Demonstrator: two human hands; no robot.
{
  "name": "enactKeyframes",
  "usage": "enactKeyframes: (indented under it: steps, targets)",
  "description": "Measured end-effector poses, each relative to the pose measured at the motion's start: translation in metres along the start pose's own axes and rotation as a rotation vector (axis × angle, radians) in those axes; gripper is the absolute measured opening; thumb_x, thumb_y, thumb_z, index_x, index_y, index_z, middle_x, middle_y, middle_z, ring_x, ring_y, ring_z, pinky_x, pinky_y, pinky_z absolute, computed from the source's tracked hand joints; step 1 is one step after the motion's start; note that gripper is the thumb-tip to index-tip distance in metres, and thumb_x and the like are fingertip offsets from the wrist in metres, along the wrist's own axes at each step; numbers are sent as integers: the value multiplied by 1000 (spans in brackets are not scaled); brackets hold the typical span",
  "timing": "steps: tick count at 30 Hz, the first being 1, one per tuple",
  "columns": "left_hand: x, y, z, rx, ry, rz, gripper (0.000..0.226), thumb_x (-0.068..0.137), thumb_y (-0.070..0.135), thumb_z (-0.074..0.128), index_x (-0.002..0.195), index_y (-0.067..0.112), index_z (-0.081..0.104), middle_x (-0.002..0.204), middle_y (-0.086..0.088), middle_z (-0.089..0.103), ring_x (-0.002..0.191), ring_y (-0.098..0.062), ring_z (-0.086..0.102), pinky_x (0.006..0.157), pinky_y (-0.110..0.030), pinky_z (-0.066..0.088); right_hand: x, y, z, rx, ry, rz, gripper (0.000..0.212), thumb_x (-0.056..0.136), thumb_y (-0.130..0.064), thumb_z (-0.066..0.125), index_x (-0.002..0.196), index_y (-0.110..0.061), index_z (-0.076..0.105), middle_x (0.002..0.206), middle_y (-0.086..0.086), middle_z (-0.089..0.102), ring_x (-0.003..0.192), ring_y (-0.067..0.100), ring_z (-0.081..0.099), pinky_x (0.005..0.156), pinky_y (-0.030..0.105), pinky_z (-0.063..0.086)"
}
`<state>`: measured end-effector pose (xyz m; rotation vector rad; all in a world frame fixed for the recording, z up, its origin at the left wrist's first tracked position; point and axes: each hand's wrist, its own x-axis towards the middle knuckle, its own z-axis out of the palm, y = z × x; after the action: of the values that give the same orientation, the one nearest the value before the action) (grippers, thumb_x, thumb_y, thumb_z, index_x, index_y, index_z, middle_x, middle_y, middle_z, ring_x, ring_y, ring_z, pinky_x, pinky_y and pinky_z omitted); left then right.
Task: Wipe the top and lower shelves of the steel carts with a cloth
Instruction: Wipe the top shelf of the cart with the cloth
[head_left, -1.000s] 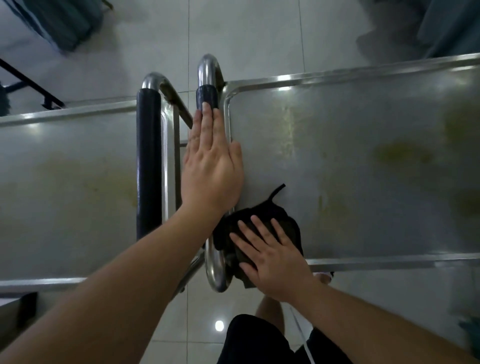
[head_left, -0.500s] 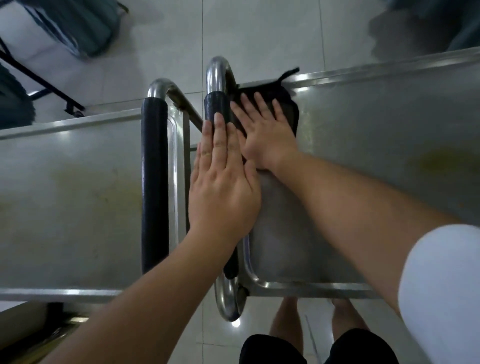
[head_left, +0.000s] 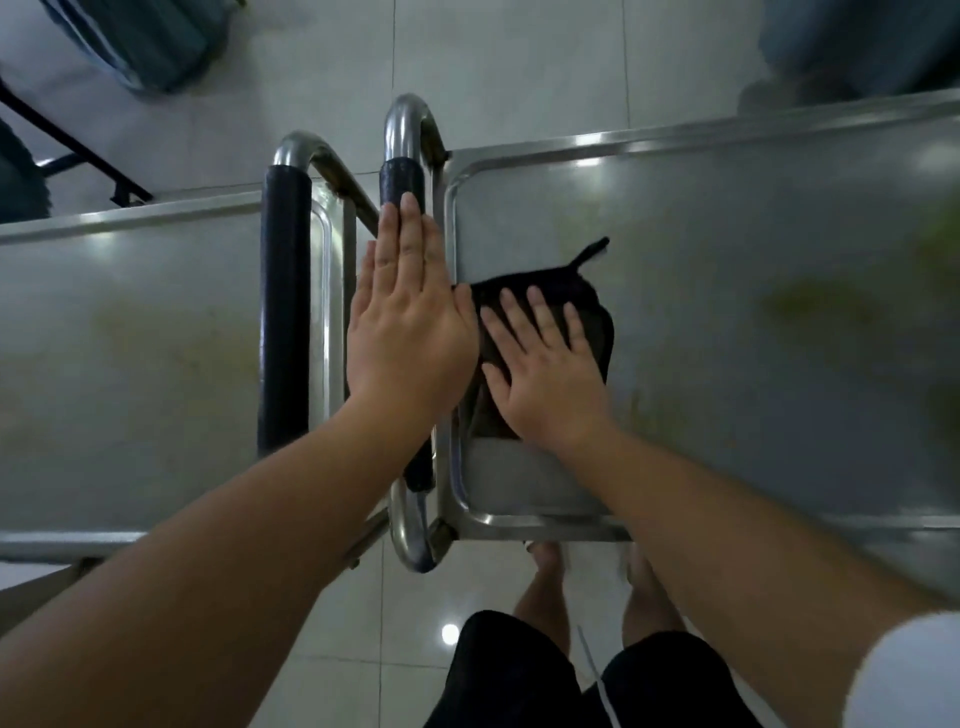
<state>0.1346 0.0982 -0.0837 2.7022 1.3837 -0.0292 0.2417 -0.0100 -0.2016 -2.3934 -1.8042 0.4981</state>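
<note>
On the left stands one steel cart, its top shelf (head_left: 130, 364) dull and marked with yellowish stains, with no cloth on it. Its black-padded handle (head_left: 283, 312) runs near to far, just beside the padded handle (head_left: 402, 182) of the second cart.

The left hand (head_left: 410, 332) lies flat along that second handle, fingers straight and together, pointing to the far side. Its grip is not closed around the bar; the palm only presses down, which looks like a way to steady the cart while the other hand works.

To the right of it, the right hand (head_left: 545, 374) is spread flat, fingers apart, pressing the dark cloth (head_left: 582, 291) onto the top shelf of the right cart (head_left: 727, 312). The hand clamps nothing; it holds the cloth down by palm pressure alone. A small loop of the cloth sticks out on its far edge.

What has changed: half a second ago the cloth was pushed up to the far left corner of this shelf, and a second ago it sat at the near edge. Now it is back around the middle of the left end, so the hand is stroking far and near along that strip. The steel near the cloth looks paler and cleaner.

Further right the shelf carries greenish-yellow stains. I judge the task is at an early stage: this strip is being done, while most of this shelf, the left cart and the lower shelves, which are out of sight, remain.
</note>
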Motion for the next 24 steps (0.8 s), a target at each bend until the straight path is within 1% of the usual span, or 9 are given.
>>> enactKeyframes:
  steps: [2,5,7,10,13,16,19,22,24]
  targets:
    - [0,0,-2,28,-26,5,70,111,43,13,167,5,-5,176,-8,-19,160,-17,-24,126,-33,-19,-56,5,13,-16,-7,-26,69,107,-55,34,169,-30,16,177,-3,9,164,23,1,130,57,9]
    - [-1,1,-2,84,-46,27,69,110,41,9,166,2,-6,174,-13,-21,160,-22,-23,129,-38,-14,-126,27,23,-45,-38,-49,71,106,-55,36,169,-32,15,178,-6,5,164,22,0,128,58,15]
    - [-2,2,-2,96,-51,29,69,111,40,10,165,1,-6,174,-14,-22,160,-24,-23,130,-41,-12,-152,48,22,-66,-50,-52,71,105,-55,37,169,-33,16,177,-7,5,164,21,3,128,58,18]
    - [-1,4,-2,63,-55,21,69,112,40,14,166,3,-7,174,-13,-22,159,-22,-25,129,-39,-14,-156,74,16,-89,-77,-79,69,105,-56,38,168,-36,18,177,-9,7,164,19,3,127,57,19]
    - [-1,1,-1,58,-40,18,69,112,42,16,167,4,-6,174,-11,-21,159,-19,-26,126,-33,-21,-130,85,10,-101,-67,-112,68,105,-58,36,168,-37,20,177,-9,10,164,19,4,128,57,17]
    - [-1,1,1,47,-22,16,70,112,44,16,167,7,-5,175,-8,-19,159,-16,-25,122,-28,-27,-72,96,1,-133,-42,-124,69,105,-61,30,168,-36,20,177,-7,10,164,20,3,130,56,11]
    - [-1,0,3,49,25,19,69,113,43,21,168,7,2,177,-9,-11,162,-17,-17,123,-26,-24,8,97,-16,-103,-17,-78,70,103,-63,25,167,-37,19,176,-8,12,163,20,3,130,53,2]
    - [-2,-2,5,62,43,12,67,112,42,21,168,8,6,177,-8,-7,162,-16,-14,126,-29,-18,78,92,-32,-75,-33,-91,71,102,-65,17,167,-38,13,177,-8,7,163,20,-1,130,51,-4]
    - [-1,-1,6,70,44,7,68,112,43,19,168,8,7,178,-8,-6,162,-16,-13,125,-27,-18,115,96,-44,-60,-45,-85,72,100,-65,14,168,-39,11,177,-8,3,163,20,-4,130,51,-7]
